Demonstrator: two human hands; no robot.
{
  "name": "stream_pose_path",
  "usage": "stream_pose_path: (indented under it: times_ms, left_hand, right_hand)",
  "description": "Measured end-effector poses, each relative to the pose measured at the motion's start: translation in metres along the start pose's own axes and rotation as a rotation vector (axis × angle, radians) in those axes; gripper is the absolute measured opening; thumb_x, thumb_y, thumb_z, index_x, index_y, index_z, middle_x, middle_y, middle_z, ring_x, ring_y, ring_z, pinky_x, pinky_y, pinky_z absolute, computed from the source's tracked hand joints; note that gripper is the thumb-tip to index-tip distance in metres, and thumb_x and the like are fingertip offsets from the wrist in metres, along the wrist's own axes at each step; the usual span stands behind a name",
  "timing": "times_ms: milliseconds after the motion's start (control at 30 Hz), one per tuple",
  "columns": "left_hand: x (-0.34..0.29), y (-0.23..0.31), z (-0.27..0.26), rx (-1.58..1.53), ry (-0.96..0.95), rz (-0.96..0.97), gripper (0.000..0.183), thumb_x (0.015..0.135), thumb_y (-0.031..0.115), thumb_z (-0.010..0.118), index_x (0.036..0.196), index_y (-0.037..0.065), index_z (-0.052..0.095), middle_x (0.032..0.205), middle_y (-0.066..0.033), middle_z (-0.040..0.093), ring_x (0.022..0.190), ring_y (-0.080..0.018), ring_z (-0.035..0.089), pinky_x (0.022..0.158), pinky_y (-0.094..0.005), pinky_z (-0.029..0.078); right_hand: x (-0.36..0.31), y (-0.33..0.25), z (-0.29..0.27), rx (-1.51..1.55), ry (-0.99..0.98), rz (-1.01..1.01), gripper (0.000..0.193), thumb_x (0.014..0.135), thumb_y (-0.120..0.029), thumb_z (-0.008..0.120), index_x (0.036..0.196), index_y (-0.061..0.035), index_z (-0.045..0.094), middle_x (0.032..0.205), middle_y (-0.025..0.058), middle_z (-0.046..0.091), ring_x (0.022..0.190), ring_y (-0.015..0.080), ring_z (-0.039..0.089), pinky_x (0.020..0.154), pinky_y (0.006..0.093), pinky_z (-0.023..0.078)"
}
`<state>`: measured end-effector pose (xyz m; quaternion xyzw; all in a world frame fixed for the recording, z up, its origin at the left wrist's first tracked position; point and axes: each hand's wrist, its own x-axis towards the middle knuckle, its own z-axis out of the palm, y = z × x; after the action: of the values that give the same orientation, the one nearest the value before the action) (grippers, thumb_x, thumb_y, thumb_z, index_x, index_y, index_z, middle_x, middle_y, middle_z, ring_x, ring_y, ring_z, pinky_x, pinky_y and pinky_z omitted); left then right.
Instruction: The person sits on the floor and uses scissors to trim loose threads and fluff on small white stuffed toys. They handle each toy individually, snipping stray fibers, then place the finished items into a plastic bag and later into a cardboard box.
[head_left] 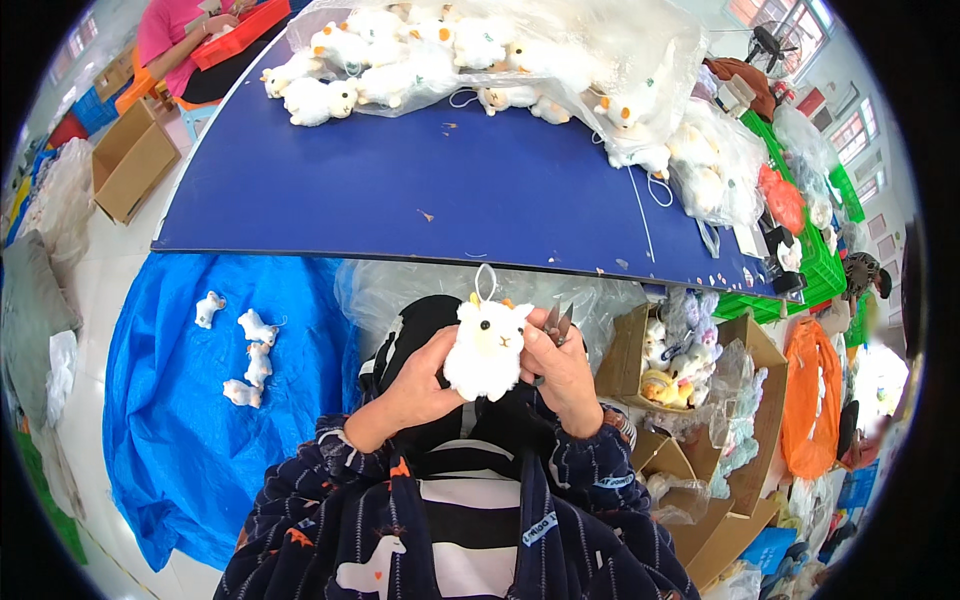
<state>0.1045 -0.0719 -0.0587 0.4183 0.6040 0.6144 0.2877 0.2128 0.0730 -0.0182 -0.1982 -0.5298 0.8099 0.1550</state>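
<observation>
So closest to the lens is the patterned jacket [335,500], and just past it the white plush [487,355], upright above the lap [420,340], face toward the camera, loop [486,283] sticking up. Left hand [415,385] has it pinched from the side, thumb at the edge; the rest of those fingers are mostly hidden behind it. Right hand [568,378] has its thumb against the other side, fingers curled round a pair of snips [560,325], blades up and apart.

My read: it's a look-over or thread-trimming step, though I can't spot a loose thread. Next move probably calls for a steady left grip and keeping those blades off the loop.

Pose-wise, both forearms come up from the lower edge, elbows bent, hands facing each other.

Further out, four small toys [258,364] lie on the blue sheet [170,440] to the left, a box [625,350] of more sits to the right, and beyond the lap the bench [400,190] carries a heap [390,80] of similar ones, partly under clear plastic [650,50].
</observation>
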Motion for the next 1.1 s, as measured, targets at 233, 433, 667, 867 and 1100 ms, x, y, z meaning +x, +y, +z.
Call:
stream_pose_path:
  times_ms: [233,433,667,867,1100]
  left_hand:
    - [-0.006,-0.01,0.003,0.136,-0.06,0.105,0.052,0.068,0.01,0.068,0.115,0.0,0.049,0.115,-0.0168,0.051,0.106,-0.0328,0.049,0.09,-0.0376,0.041]
    - [-0.007,-0.008,-0.003,0.244,-0.08,0.121,0.06,0.071,0.01,0.067,0.125,0.0,0.042,0.123,-0.0164,0.046,0.116,-0.0298,0.045,0.094,-0.0386,0.039]
    - [-0.012,0.003,-0.007,-0.497,-0.182,-0.244,0.053,0.082,0.006,0.059,0.13,0.0,0.036,0.116,-0.0081,0.051,0.106,-0.0157,0.051,0.091,-0.0311,0.042]
    - [-0.016,-0.015,-0.002,-0.377,0.006,-0.125,0.044,0.079,0.009,0.065,0.118,0.002,0.047,0.11,-0.0074,0.055,0.103,-0.0161,0.053,0.089,-0.0306,0.042]
    - [-0.007,-0.007,-0.009,0.283,0.148,0.278,0.044,0.065,0.006,0.07,0.106,0.003,0.054,0.107,-0.0118,0.055,0.109,-0.0319,0.046,0.093,-0.0393,0.038]
  right_hand:
    - [-0.007,0.015,0.005,0.08,0.095,-0.082,0.017,0.083,-0.014,0.058,0.094,-0.0014,0.055,0.07,0.0007,0.056,0.049,0.0017,0.042,0.042,0.0181,0.033]
    - [-0.007,0.019,0.006,0.069,0.129,-0.159,0.014,0.083,-0.011,0.056,0.094,-0.0027,0.055,0.076,0.0026,0.059,0.054,0.0033,0.048,0.046,0.0164,0.035]
    - [-0.009,0.028,0.017,-0.09,0.229,-0.243,0.014,0.083,-0.005,0.058,0.095,0.0006,0.055,0.081,0.0014,0.057,0.068,0.0041,0.05,0.061,0.0195,0.043]
    - [-0.009,0.025,0.012,-0.267,0.024,-0.316,0.014,0.083,-0.006,0.059,0.094,0.0012,0.056,0.091,-0.0012,0.053,0.069,0.0024,0.047,0.062,0.017,0.038]
    - [-0.01,0.018,0.011,-0.375,0.01,-0.248,0.013,0.079,-0.005,0.064,0.09,0.0002,0.059,0.091,0.0013,0.054,0.064,0.0028,0.046,0.056,0.0178,0.037]
